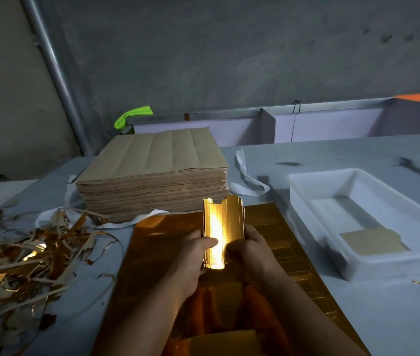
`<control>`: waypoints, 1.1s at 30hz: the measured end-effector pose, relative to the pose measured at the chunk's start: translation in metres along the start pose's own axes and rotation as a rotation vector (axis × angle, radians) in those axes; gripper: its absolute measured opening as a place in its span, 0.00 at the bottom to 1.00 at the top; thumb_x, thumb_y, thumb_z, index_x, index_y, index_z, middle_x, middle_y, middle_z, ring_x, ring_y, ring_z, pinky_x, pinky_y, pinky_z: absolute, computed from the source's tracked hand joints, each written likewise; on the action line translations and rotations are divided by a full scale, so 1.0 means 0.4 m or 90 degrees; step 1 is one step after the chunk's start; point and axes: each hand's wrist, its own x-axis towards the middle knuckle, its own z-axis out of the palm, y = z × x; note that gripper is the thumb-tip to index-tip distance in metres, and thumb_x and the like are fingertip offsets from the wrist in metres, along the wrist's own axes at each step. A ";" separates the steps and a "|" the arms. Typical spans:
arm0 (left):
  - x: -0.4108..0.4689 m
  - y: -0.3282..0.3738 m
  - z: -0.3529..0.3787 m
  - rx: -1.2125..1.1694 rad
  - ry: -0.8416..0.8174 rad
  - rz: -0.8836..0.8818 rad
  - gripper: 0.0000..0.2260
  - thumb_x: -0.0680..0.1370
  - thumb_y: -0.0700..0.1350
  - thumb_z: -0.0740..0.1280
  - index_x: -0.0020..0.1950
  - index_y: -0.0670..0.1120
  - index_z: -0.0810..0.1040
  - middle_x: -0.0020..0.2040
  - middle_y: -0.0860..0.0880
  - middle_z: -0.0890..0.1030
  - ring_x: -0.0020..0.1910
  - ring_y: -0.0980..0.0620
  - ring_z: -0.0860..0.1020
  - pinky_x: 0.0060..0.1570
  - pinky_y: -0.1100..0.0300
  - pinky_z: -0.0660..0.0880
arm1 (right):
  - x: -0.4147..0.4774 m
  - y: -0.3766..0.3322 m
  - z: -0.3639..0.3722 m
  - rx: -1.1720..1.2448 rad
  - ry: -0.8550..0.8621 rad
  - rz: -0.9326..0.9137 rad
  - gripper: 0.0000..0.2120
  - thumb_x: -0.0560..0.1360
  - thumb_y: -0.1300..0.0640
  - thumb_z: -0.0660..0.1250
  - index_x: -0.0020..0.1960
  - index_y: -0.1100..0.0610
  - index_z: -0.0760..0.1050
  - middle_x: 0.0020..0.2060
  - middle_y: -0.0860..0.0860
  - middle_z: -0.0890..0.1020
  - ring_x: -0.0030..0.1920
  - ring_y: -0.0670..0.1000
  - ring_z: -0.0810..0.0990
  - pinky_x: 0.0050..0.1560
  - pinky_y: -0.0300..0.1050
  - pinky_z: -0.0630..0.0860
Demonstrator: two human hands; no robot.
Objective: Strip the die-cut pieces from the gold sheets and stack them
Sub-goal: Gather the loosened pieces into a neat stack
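A bundle of gold die-cut pieces point(225, 222) stands on end above the gold sheet point(162, 242) that lies flat on the table before me. My left hand point(193, 255) grips the bundle's left edge, thumb across its shiny front. My right hand point(251, 249) grips its right edge. A tall stack of sheets lying brown side up point(152, 173) sits behind the gold sheet. A few stripped pieces point(373, 241) lie brown side up in the white tray point(306, 186) at the right.
A heap of gold and brown waste strips point(23, 258) covers the table at the left. White strapping point(247, 178) curls beside the tall stack. A grey wall with a metal pipe point(57, 73) stands behind the table.
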 end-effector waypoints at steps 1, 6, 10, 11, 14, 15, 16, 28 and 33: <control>0.004 0.000 -0.001 0.033 0.002 0.017 0.16 0.78 0.42 0.66 0.65 0.52 0.75 0.59 0.48 0.80 0.58 0.46 0.78 0.62 0.42 0.73 | 0.000 0.000 0.000 -0.004 -0.009 0.006 0.17 0.76 0.65 0.64 0.60 0.47 0.72 0.51 0.55 0.83 0.44 0.55 0.85 0.34 0.45 0.78; 0.028 0.002 -0.009 0.188 0.059 0.109 0.11 0.80 0.40 0.65 0.56 0.56 0.74 0.61 0.50 0.79 0.43 0.61 0.75 0.36 0.63 0.70 | 0.005 0.018 -0.011 0.005 0.046 0.013 0.12 0.78 0.61 0.65 0.58 0.49 0.72 0.55 0.55 0.80 0.52 0.60 0.82 0.51 0.63 0.82; 0.023 0.012 -0.022 0.496 0.129 0.212 0.05 0.80 0.42 0.64 0.51 0.53 0.75 0.49 0.51 0.77 0.41 0.57 0.76 0.35 0.64 0.71 | 0.019 0.024 -0.041 -0.005 0.159 -0.010 0.13 0.80 0.61 0.62 0.62 0.49 0.70 0.53 0.52 0.78 0.51 0.56 0.81 0.52 0.57 0.82; 0.019 0.014 -0.021 0.572 0.142 0.247 0.03 0.79 0.43 0.64 0.48 0.52 0.74 0.47 0.52 0.75 0.42 0.56 0.75 0.36 0.64 0.69 | 0.021 0.024 -0.049 -0.003 0.177 -0.019 0.13 0.80 0.60 0.63 0.62 0.48 0.70 0.52 0.51 0.78 0.50 0.55 0.81 0.46 0.53 0.83; 0.012 0.005 -0.007 0.716 0.139 0.329 0.06 0.79 0.47 0.64 0.56 0.52 0.74 0.48 0.56 0.70 0.46 0.56 0.72 0.41 0.63 0.66 | 0.025 0.032 -0.065 0.002 0.209 -0.043 0.11 0.80 0.60 0.64 0.60 0.50 0.71 0.51 0.51 0.80 0.47 0.53 0.82 0.38 0.45 0.80; 0.011 0.000 0.000 0.745 0.137 0.349 0.07 0.80 0.48 0.64 0.58 0.52 0.73 0.48 0.56 0.69 0.46 0.57 0.71 0.42 0.63 0.67 | 0.028 0.039 -0.067 -0.019 0.216 -0.048 0.11 0.80 0.60 0.64 0.61 0.50 0.71 0.51 0.51 0.80 0.48 0.53 0.81 0.42 0.48 0.80; 0.008 -0.003 0.009 0.770 0.128 0.363 0.08 0.80 0.48 0.64 0.59 0.52 0.73 0.48 0.56 0.69 0.47 0.57 0.70 0.43 0.62 0.67 | 0.028 0.044 -0.067 -0.042 0.221 -0.048 0.11 0.79 0.59 0.64 0.61 0.50 0.71 0.51 0.51 0.80 0.49 0.53 0.81 0.48 0.53 0.81; 0.040 0.005 0.022 0.543 0.097 0.200 0.08 0.80 0.44 0.65 0.58 0.52 0.75 0.51 0.53 0.77 0.43 0.58 0.75 0.35 0.67 0.68 | 0.016 0.063 -0.065 -0.059 0.213 -0.044 0.11 0.79 0.58 0.64 0.56 0.44 0.71 0.51 0.49 0.79 0.49 0.52 0.82 0.51 0.57 0.82; 0.040 0.001 0.028 -0.059 0.055 -0.037 0.15 0.77 0.40 0.70 0.61 0.50 0.73 0.52 0.48 0.79 0.49 0.49 0.79 0.41 0.56 0.75 | -0.001 0.040 -0.045 -0.010 0.133 -0.058 0.05 0.80 0.48 0.65 0.54 0.47 0.74 0.47 0.51 0.81 0.42 0.50 0.83 0.39 0.47 0.80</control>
